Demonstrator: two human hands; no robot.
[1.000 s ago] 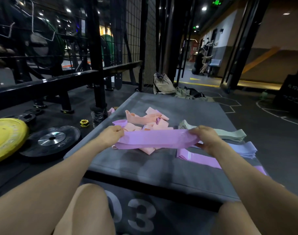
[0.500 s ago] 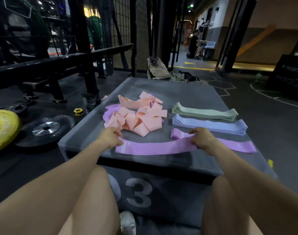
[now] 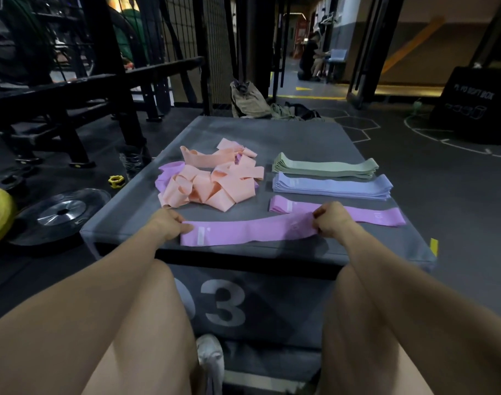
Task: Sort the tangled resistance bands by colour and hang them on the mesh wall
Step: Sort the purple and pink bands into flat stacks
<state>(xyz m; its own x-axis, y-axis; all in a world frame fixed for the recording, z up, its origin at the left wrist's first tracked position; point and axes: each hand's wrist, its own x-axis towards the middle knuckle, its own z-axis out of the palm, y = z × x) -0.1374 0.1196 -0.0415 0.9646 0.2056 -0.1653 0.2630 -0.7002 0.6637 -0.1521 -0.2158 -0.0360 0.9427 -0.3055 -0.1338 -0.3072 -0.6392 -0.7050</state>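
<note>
Sorting was under way: the left hand (image 3: 169,227) and right hand (image 3: 330,218) each pinched an end of a purple band (image 3: 243,234) held flat on the near edge of the plyo box (image 3: 300,132). Next, it probably belonged on the purple stack (image 3: 383,216) just right — no obstacle between. The peach tangle (image 3: 215,181) lay far-left, green stack (image 3: 326,166) and blue stack (image 3: 332,186) beyond.

Bare box top (image 3: 272,132) beyond; tangled peach bands (image 3: 215,181) left, sorted stacks (image 3: 329,185) right.
</note>
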